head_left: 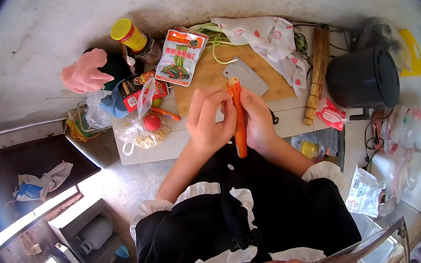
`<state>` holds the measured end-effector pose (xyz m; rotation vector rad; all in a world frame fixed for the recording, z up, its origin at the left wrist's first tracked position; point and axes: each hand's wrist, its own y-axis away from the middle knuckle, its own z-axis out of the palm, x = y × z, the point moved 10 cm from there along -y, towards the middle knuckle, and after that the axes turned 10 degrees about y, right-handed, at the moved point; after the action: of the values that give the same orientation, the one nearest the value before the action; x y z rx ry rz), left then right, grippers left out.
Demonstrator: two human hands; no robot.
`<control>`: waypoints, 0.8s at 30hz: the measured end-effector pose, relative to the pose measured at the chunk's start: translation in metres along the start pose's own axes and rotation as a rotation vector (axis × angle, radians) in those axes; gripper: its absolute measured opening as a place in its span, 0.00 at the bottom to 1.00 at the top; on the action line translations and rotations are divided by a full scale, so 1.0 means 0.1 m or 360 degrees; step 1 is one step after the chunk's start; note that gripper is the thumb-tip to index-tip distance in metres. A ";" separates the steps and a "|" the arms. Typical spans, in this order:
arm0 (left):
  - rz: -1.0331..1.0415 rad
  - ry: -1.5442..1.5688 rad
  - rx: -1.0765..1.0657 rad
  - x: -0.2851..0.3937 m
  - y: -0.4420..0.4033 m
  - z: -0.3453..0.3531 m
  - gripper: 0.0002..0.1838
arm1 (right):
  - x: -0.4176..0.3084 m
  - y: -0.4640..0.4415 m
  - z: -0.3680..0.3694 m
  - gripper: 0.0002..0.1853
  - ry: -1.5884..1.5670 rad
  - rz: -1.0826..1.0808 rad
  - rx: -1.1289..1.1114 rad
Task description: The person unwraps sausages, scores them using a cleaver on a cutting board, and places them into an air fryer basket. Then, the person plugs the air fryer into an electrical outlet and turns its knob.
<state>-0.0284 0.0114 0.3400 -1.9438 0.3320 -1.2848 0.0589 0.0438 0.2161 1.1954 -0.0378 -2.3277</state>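
A long orange-red stick (239,120), like a wrapped sausage, stands out lengthwise in front of the black apron. My right hand (256,115) is wrapped round its right side. The fingers of my left hand (211,115) are pinched together at its upper left edge, near the pale top end; what they pinch is too small to make out. Beyond the hands lies a wooden cutting board (198,99) with a grey cleaver (247,78) on it, its black handle partly hidden by my right hand.
A green-and-white food packet (181,57) and a spotted cloth (262,36) overlap the board. At the left are a yellow-lidded jar (128,34) and a bag with a red fruit (152,122). A straw whisk (317,73) and a dark pot (362,80) stand right.
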 end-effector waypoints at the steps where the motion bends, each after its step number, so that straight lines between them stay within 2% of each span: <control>1: -0.0040 0.0013 -0.0012 -0.03 0.02 0.01 0.13 | 0.00 0.00 0.00 0.21 -0.0028 0.0003 0.0039; 2: -0.0015 0.0043 -0.0062 -0.01 0.06 0.05 0.13 | 0.00 -0.01 -0.01 0.22 -0.0057 0.0006 0.0079; 5: 0.0007 0.0131 -0.0167 0.06 0.19 0.16 0.12 | -0.18 -0.21 -0.08 0.19 -0.0131 -0.0178 -0.0122; 6: -0.0017 0.0156 -0.0171 0.06 0.24 0.18 0.12 | -0.15 -0.21 -0.14 0.19 -0.0131 -0.0083 -0.0073; 9: -0.0103 0.0187 -0.0226 -0.01 0.40 0.18 0.12 | -0.28 -0.29 -0.30 0.20 -0.0222 -0.0127 0.0082; 14: -0.0177 0.0353 -0.0460 0.00 0.64 0.27 0.13 | -0.51 -0.54 -0.65 0.21 -0.0373 -0.0325 0.0138; 20: -0.0549 0.0494 -0.0622 -0.24 0.99 0.26 0.12 | -0.84 -0.72 -0.94 0.20 -0.0398 -0.0530 0.0242; 24: -0.0661 0.0474 -0.0684 -0.35 1.10 0.19 0.11 | -0.97 -0.84 -1.14 0.20 -0.0527 -0.0585 0.0284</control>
<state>-0.0069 -0.0338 0.2340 -2.2563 0.3890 -1.9099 0.1560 0.1845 0.1983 0.9444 -0.1563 -2.8803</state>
